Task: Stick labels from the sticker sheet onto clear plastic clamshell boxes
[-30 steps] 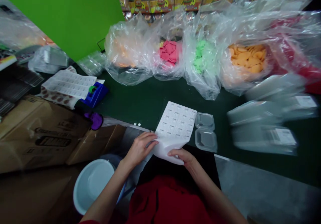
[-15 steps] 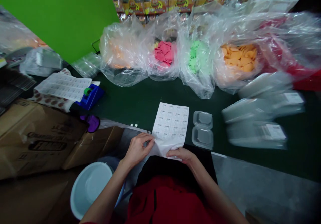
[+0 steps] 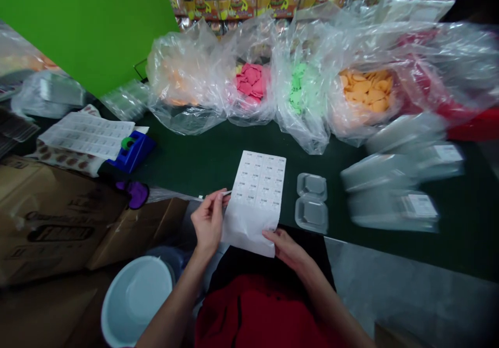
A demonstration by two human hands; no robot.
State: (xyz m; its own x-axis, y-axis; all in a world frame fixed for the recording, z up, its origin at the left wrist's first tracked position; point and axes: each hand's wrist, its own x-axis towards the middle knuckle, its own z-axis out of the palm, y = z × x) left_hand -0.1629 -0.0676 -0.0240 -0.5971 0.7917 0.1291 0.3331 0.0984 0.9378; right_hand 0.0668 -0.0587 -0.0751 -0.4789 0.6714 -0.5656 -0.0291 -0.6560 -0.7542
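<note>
A white sheet of printed labels (image 3: 259, 184) lies over the table's near edge, its lower part blank where no labels show. My right hand (image 3: 287, 245) grips the sheet's lower right edge between thumb and fingers. Beside the sheet's left edge, my left hand (image 3: 208, 218) is closed in a pinch. A small white sticker (image 3: 226, 192) pokes out from its fingertips. Just right of the sheet, a clear hinged plastic box (image 3: 312, 213) lies open on the dark green table (image 3: 202, 156).
Plastic bags with pink pieces (image 3: 252, 83), green pieces (image 3: 298, 88) and orange discs (image 3: 366, 91) line the back. Stacked clear boxes (image 3: 393, 208) stand right. A blue tape dispenser (image 3: 132, 151), cardboard box (image 3: 58, 213) and pale blue bucket (image 3: 136, 301) are left.
My left hand has moved up and left, away from the sheet's lower part, with a small white sticker in its fingertips. The sheet's bent lower part now lies flatter.
</note>
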